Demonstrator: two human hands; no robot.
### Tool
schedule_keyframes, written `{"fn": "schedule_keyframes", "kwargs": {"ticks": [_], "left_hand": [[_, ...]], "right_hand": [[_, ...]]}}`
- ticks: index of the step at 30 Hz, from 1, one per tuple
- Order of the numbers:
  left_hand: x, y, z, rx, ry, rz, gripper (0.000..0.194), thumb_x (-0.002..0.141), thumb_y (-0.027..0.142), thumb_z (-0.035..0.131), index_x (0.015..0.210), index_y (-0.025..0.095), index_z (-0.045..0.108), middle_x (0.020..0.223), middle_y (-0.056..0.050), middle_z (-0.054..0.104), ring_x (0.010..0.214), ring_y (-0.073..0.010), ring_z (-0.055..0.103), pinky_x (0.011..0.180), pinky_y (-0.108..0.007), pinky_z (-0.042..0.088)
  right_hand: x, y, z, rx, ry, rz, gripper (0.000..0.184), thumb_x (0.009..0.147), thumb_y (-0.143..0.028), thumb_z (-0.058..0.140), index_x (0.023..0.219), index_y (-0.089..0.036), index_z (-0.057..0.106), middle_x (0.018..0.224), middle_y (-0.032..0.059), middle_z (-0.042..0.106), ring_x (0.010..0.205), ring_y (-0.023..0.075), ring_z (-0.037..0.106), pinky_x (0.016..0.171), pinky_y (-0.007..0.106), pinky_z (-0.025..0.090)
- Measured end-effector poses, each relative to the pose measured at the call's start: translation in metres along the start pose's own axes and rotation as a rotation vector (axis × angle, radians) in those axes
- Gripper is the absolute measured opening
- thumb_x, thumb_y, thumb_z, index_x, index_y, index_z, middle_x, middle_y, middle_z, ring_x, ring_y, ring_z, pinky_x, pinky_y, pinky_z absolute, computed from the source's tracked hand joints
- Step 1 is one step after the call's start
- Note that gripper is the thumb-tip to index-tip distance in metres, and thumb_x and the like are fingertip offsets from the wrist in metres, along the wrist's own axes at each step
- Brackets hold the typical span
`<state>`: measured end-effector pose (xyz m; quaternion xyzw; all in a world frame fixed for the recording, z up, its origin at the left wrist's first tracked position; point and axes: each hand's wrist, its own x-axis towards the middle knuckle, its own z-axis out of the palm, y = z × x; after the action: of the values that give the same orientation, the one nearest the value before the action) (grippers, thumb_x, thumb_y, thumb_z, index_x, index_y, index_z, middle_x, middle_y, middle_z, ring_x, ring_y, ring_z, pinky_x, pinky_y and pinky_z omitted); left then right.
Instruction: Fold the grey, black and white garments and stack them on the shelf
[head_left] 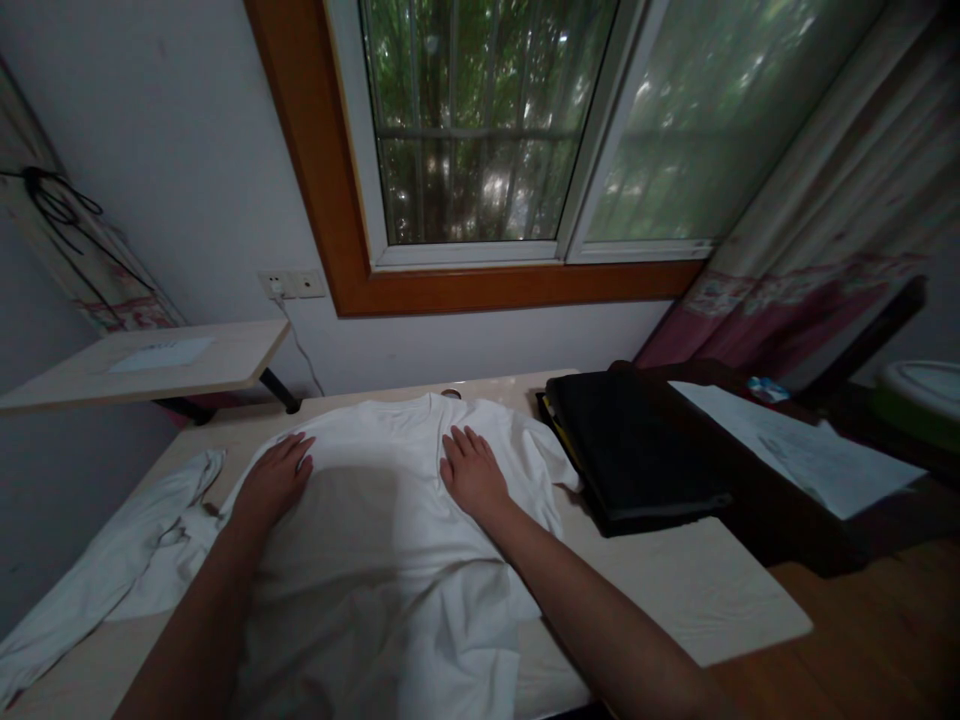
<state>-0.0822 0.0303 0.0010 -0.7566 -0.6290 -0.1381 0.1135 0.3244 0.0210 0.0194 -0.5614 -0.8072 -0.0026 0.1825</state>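
A white shirt (375, 520) lies spread over the pale desk, its collar end toward the window and its lower part wrinkled near me. My left hand (279, 470) rests flat on the shirt's upper left side, fingers stretched out. On the upper right part, my right hand (472, 472) lies palm down with its fingers spread. Neither hand grips the cloth visibly. One long white sleeve (142, 545) trails out to the left, bunched and partly hidden behind my left forearm. A shorter bit of the shirt reaches right, next to a black folder.
The black folder (637, 450) lies on the desk (697, 590) at the right. Beyond it, papers (802, 445) rest on dark furniture. A raised shelf (150, 360) stands at the back left, near a plugged-in cable (300, 345). A window (480, 130) is ahead.
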Motion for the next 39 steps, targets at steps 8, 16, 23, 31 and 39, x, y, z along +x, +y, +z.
{"fn": "schedule_keyframes", "kwargs": {"ticks": [8,16,23,31,39], "left_hand": [[0.000,-0.001,-0.001,-0.001,-0.017,-0.007,0.054,0.099,0.040,0.035,0.139,0.014,0.061,0.148,-0.015,0.059,0.138,-0.0286,0.053,0.119,-0.047,0.039],[-0.002,-0.001,0.000,0.016,-0.020,-0.020,0.053,0.099,0.039,0.036,0.139,0.016,0.061,0.148,-0.013,0.058,0.139,-0.0279,0.052,0.120,-0.046,0.038],[-0.012,0.001,0.003,0.038,-0.021,-0.030,0.052,0.099,0.037,0.037,0.143,0.016,0.056,0.152,-0.015,0.054,0.143,-0.0307,0.047,0.119,-0.052,0.038],[-0.019,0.007,0.006,0.047,-0.008,-0.057,0.052,0.099,0.035,0.034,0.142,0.015,0.056,0.153,-0.017,0.051,0.144,-0.0325,0.045,0.119,-0.055,0.036],[-0.025,0.016,0.001,0.039,-0.021,-0.060,0.052,0.100,0.035,0.035,0.142,0.015,0.056,0.154,-0.017,0.051,0.146,-0.0327,0.043,0.117,-0.055,0.037]], "right_hand": [[-0.001,0.016,-0.002,0.006,-0.007,-0.025,0.050,0.101,-0.037,0.046,0.147,-0.019,0.054,0.159,0.0122,0.045,0.149,0.0279,0.036,0.122,0.046,0.028],[-0.005,0.036,-0.012,-0.021,-0.017,-0.001,0.048,0.102,-0.039,0.045,0.146,-0.023,0.055,0.159,0.0105,0.044,0.148,0.0284,0.037,0.121,0.047,0.029],[-0.008,0.039,-0.012,-0.037,-0.019,0.000,0.048,0.103,-0.039,0.043,0.147,-0.022,0.054,0.160,0.0107,0.043,0.149,0.0295,0.036,0.122,0.048,0.027],[-0.008,0.038,-0.011,-0.039,-0.018,0.004,0.048,0.104,-0.040,0.042,0.147,-0.022,0.054,0.160,0.0106,0.043,0.149,0.0296,0.035,0.122,0.048,0.027],[-0.008,0.039,-0.011,-0.043,-0.005,-0.006,0.048,0.103,-0.038,0.043,0.147,-0.021,0.054,0.159,0.0115,0.045,0.148,0.0298,0.037,0.121,0.049,0.028]]}}
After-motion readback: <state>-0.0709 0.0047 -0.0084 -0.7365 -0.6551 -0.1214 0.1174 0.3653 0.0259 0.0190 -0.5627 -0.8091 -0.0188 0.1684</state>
